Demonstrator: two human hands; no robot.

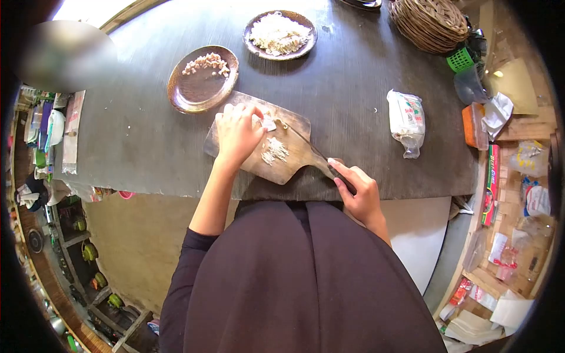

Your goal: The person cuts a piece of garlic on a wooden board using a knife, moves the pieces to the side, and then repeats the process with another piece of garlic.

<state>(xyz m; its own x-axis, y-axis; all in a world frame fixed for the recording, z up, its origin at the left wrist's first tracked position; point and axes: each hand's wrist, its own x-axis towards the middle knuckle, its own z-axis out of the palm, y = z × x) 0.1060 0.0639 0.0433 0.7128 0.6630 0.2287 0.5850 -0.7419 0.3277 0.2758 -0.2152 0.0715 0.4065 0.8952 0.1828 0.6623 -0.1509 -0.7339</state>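
A wooden cutting board (259, 165) with a short handle lies at an angle near the table's front edge. My left hand (240, 132) is over its upper left part, fingers bent down on a small white piece of food (269, 125) whose kind I cannot make out. My right hand (360, 191) is closed round the dark handle of a knife (307, 143). Its blade slants across the board, the tip end close to the white piece. Thin pale cut strips (275, 151) lie on the board just below my left fingers.
Beyond the board stand a brown plate (194, 101) with small pinkish pieces and another brown plate (250, 46) heaped with pale shreds. A white plastic packet (406, 120) lies at the right. Wicker baskets (428, 23), a green basket (459, 60) and an orange container (472, 126) line the right edge.
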